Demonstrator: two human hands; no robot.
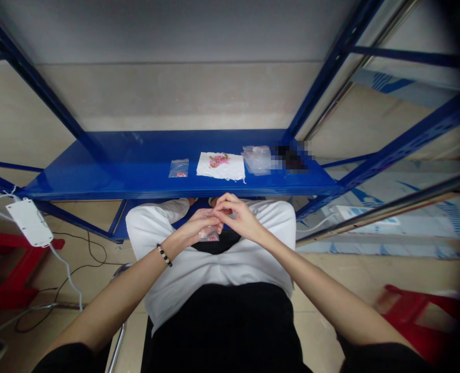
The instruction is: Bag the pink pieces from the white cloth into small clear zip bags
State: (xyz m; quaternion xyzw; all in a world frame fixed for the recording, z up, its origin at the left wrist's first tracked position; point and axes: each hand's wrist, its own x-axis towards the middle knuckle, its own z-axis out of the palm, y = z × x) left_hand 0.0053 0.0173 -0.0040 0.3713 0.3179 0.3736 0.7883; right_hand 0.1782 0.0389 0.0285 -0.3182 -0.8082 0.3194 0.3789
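Observation:
Over my lap, just in front of the blue shelf's edge, my two hands meet. My left hand [199, 226] is closed on a small clear plastic bag [209, 236], with pinkish bits showing at its bottom. The fingers of my right hand [238, 217] are pinched together against the left fingertips, near the top of the bag. What the right fingertips grip is hidden. Beyond the hands, a white cloth pouch [203, 168] lies flat on the shelf, bearing a small heap of pink and brownish beads [219, 160].
On the blue shelf [128, 166] are another small bag with pinkish bits [180, 169], a stack of clear bags [258, 159] and a blurred dark object [292, 157]. Blue uprights flank it. A white power strip [30, 223] hangs left; red stools [8, 269] stand nearby.

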